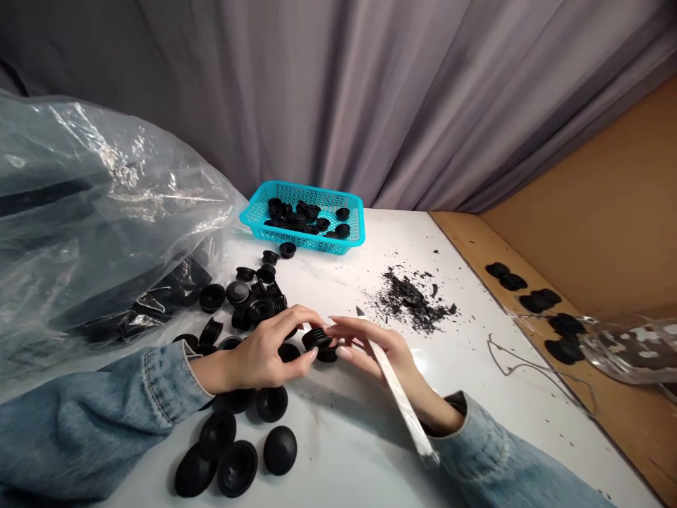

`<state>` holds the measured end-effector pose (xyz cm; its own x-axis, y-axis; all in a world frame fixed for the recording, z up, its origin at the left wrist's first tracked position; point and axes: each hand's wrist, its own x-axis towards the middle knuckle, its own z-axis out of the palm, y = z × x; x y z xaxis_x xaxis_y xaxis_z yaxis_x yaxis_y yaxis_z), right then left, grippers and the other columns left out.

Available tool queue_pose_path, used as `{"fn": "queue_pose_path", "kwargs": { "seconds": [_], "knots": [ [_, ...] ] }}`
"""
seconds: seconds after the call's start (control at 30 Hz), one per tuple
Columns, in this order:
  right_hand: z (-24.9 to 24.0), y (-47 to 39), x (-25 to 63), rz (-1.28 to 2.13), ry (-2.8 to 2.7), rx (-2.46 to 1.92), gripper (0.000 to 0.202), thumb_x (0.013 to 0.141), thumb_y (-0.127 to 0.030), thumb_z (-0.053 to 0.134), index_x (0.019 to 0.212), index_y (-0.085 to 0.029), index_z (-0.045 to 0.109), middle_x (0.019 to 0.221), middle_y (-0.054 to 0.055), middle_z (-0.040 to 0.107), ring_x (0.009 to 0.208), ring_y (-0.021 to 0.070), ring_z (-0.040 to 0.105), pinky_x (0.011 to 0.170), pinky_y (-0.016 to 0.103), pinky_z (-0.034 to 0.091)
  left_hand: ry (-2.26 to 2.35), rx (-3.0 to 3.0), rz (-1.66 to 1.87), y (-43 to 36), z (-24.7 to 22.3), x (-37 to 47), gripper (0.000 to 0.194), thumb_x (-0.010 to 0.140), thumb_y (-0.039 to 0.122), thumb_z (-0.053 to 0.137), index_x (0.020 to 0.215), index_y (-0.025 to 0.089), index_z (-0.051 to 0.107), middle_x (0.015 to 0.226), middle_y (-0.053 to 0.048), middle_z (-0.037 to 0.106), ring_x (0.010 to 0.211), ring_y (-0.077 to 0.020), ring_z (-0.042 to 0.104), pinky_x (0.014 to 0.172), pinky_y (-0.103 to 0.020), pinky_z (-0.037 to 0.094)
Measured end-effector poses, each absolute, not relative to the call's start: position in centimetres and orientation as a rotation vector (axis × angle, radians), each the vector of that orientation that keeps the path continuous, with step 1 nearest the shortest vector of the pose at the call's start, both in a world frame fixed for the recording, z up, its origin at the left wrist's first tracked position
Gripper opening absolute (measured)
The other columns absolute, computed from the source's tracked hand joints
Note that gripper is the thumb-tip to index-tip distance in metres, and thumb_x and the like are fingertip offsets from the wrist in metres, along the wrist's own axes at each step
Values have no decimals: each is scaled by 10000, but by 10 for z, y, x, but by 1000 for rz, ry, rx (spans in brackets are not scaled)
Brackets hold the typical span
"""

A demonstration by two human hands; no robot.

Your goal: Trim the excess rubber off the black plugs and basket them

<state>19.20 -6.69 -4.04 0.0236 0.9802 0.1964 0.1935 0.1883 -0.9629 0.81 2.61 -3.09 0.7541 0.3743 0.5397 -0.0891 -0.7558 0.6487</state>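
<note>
My left hand [264,349] pinches a black ribbed plug [316,339] between thumb and fingers, a little above the table. Close on its right, my right hand [386,353] is closed around a knife with a white wrapped handle [403,403]. Its small blade tip [360,311] points away from me, past the fingers. The right fingertips are at the plug's edge; whether they press on it I cannot tell. Loose black plugs [238,468] lie around and below my left hand, some cup side up, and one [280,450] shows its smooth domed top.
A turquoise basket [328,243] with several plugs stands at the back. Left, a large clear plastic bag [121,162] holds dark pieces. Black shavings [415,300] lie on the white table, right of centre. More plugs [513,281], glasses [539,367] and a clear bottle [629,353] are on the right.
</note>
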Motion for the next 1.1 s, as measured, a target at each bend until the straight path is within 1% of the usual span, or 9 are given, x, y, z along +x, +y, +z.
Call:
{"fn": "queue_pose_path", "kwargs": {
  "seconds": [0.13, 0.23, 0.4, 0.53, 0.63, 0.8, 0.9, 1.0, 1.1],
  "knots": [
    [-43, -65, 194, 569, -1676, -1294, 182, 856, -312, 588, 1001, -209, 625, 850, 45, 716, 697, 154, 677, 620, 247, 557, 315, 2235, 818, 30, -30, 8, 279, 768, 162, 595, 1046, 153, 567, 945, -77, 594, 827, -162, 588, 735, -264, 517],
    [-49, -60, 202, 392, -1778, -1337, 140, 878, -212, 542, 1006, -197, 598, 883, 77, 687, 744, 170, 663, 656, 281, 548, 482, 2125, 771, 35, -29, 6, 240, 756, 236, 636, 977, 148, 604, 892, -49, 571, 697, -123, 546, 644, -243, 493],
    [-55, -61, 214, 372, -2033, -1355, 285, 832, -197, 586, 1115, -195, 550, 957, 100, 644, 807, 197, 634, 669, 307, 547, 603, 1858, 764, 37, -27, 5, 296, 748, 335, 669, 984, 157, 648, 874, -24, 523, 676, -104, 518, 621, -230, 462],
    [-61, -70, 211, 246, -2202, -1508, 325, 896, -147, 441, 1217, -180, 481, 1020, 132, 604, 848, 210, 608, 681, 342, 540, 574, 1736, 812, 36, -29, 6, 317, 710, 347, 711, 961, 156, 679, 840, -9, 482, 677, -99, 492, 640, -232, 459],
    [-67, -73, 205, 163, -2179, -1592, 361, 892, -106, 373, 1223, -174, 499, 963, 144, 621, 806, 238, 615, 644, 383, 536, 549, 1669, 829, 36, -32, 6, 318, 707, 370, 709, 967, 188, 688, 878, -16, 488, 727, -109, 512, 671, -236, 484],
    [-58, -77, 200, -3, -2040, -1646, 302, 890, -178, 402, 1150, -163, 555, 778, 105, 652, 628, 209, 656, 533, 315, 544, 514, 1509, 822, 35, -34, 4, 324, 707, 388, 696, 960, 187, 680, 1076, -55, 528, 977, -165, 546, 770, -233, 490],
    [-32, -75, 203, -81, -1938, -1618, 296, 914, -246, 396, 1140, -169, 571, 741, 85, 660, 627, 192, 676, 522, 268, 545, 546, 1458, 724, 36, -29, 0, 440, 748, 430, 636, 1084, 146, 614, 854, -47, 616, 724, -136, 584, 603, -228, 481],
    [3, -67, 205, -65, -1791, -1570, 356, 845, -392, 554, 1084, -137, 624, 644, 44, 622, 497, 162, 612, 458, 262, 514, 572, 1504, 685, 40, -19, -2, 467, 751, 415, 629, 1104, 112, 602, 730, -27, 604, 515, -86, 493, 473, -210, 399],
    [31, -53, 204, -11, -1729, -1518, 371, 800, -426, 614, 1024, -134, 661, 594, 13, 574, 442, 135, 546, 411, 251, 469, 557, 1564, 678, 45, -7, -1, 461, 689, 367, 703, 1079, 132, 628, 820, -38, 629, 650, -122, 542, 612, -241, 441]
  ]
}}
